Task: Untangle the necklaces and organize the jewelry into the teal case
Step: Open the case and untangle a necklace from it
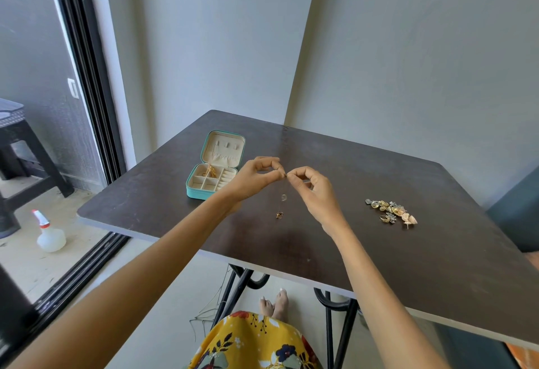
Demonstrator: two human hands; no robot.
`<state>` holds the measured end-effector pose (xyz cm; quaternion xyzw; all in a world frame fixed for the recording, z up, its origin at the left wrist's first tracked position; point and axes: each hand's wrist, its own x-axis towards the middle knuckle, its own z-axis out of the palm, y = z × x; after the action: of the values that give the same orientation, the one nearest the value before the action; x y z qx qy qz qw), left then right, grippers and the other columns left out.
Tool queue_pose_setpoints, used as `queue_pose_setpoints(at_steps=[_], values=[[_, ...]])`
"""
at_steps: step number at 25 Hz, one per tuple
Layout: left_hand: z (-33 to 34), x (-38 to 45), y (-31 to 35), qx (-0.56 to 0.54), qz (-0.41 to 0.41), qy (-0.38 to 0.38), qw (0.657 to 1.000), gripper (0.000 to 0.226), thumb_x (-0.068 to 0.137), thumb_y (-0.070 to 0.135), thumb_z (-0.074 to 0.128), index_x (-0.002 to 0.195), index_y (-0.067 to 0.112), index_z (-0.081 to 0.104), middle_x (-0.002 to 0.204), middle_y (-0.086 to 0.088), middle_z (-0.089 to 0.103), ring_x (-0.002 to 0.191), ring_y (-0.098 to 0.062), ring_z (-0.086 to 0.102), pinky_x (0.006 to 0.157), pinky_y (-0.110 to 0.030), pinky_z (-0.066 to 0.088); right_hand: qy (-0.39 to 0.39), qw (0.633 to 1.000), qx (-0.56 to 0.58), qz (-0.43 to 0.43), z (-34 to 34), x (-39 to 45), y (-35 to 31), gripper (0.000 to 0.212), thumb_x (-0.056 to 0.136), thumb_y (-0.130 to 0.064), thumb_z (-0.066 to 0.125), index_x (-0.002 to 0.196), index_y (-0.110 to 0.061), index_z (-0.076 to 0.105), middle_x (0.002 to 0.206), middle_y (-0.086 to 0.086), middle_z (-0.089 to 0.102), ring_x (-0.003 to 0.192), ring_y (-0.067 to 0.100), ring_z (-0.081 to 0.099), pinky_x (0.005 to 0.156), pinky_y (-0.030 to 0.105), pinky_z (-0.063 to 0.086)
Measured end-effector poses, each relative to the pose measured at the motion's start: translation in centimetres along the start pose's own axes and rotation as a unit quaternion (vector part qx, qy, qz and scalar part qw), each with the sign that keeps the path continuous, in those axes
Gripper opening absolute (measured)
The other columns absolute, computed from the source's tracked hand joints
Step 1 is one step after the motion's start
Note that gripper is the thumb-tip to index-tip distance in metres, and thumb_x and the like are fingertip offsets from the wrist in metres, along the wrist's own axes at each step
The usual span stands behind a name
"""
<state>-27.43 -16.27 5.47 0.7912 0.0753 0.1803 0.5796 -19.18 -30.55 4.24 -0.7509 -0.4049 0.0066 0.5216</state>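
The fingers of the left hand (256, 176) and right hand (313, 190) pinch 1 thin necklace (283, 198) raised above the table (408, 252); its 2 pendants dangle below. Pulling apart could tighten a knot or snap the chain. 1 teal case (214, 166) lies open left, holding 1 gold chain; 1 jewelry pile (390, 211) waits right, uncountable

Bare arms, yellow floral dress (256, 342), bare feet (274, 304)

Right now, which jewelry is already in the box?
The gold chain, lying in a back compartment of the teal case. The heap of earrings and small pendant lie on the table.
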Motion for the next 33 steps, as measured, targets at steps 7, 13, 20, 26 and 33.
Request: queue_pose_setpoints(at_steps=[7, 13, 20, 26, 33], values=[[0.15, 0.08, 0.04, -0.116, -0.075, -0.025, 0.990, 0.017, 0.086, 0.022, 0.060, 0.070, 0.027, 0.063, 0.102, 0.021, 0.064, 0.108, -0.002, 0.053, 0.082, -0.030, 0.023, 0.039, 0.998, 0.054, -0.001, 0.10, 0.23, -0.38, 0.013, 0.090, -0.020, 0.062, 0.082, -0.029, 0.063, 0.091, -0.006, 0.062, 0.085, 0.005, 0.054, 0.072, 0.012, 0.041], [0.16, 0.12, -0.01, -0.115, -0.090, -0.013, 0.989, 0.025, 0.087, 0.022, 0.059, 0.063, 0.028, 0.064, 0.094, 0.017, 0.065, 0.102, -0.005, 0.055, 0.073, -0.024, 0.028, 0.135, 0.976, -0.112, -0.133, -0.25, -0.01, 0.12, 0.004, 0.078, -0.023, 0.075, 0.079, -0.022, 0.071, 0.087, -0.016, 0.056, 0.093, 0.004, 0.047, 0.085, 0.019, 0.036], [0.43, 0.35, -0.26, -0.100, -0.073, 0.003, 0.992, 0.024, 0.086, 0.016, 0.060, 0.064, 0.025, 0.064, 0.082, 0.017, 0.067, 0.081, 0.015, 0.058, 0.076, -0.013, 0.032, 0.166, 0.931, -0.267, -0.185, -0.04, -0.03, -0.46, 0.007, 0.075, -0.030, 0.073, 0.079, -0.025, 0.072, 0.088, -0.008, 0.062, 0.092, 0.014, 0.051, 0.080, 0.026, 0.030], [0.45, 0.58, -0.03, -0.062, -0.052, 0.019, 0.997, 0.020, 0.082, 0.016, 0.061, 0.064, 0.024, 0.062, 0.077, 0.022, 0.061, 0.078, 0.010, 0.055, 0.072, -0.011, 0.034, 0.179, 0.911, -0.310, -0.204, 0.19, -0.11, -0.69, 0.007, 0.074, -0.029, 0.071, 0.075, -0.023, 0.070, 0.086, -0.007, 0.063, 0.091, 0.016, 0.052, 0.078, 0.029, 0.033], [0.82, 0.57, -0.13, -0.065, -0.040, 0.024, 0.997, 0.024, 0.082, 0.020, 0.063, 0.060, 0.029, 0.063, 0.079, 0.025, 0.065, 0.089, 0.001, 0.058, 0.074, -0.014, 0.037, 0.131, 0.991, 0.018, -0.017, -0.02, 0.30, -0.24, 0.016, 0.083, -0.021, 0.069, 0.072, -0.033, 0.067, 0.082, -0.019, 0.063, 0.090, 0.006, 0.051, 0.076, 0.024, 0.036]])
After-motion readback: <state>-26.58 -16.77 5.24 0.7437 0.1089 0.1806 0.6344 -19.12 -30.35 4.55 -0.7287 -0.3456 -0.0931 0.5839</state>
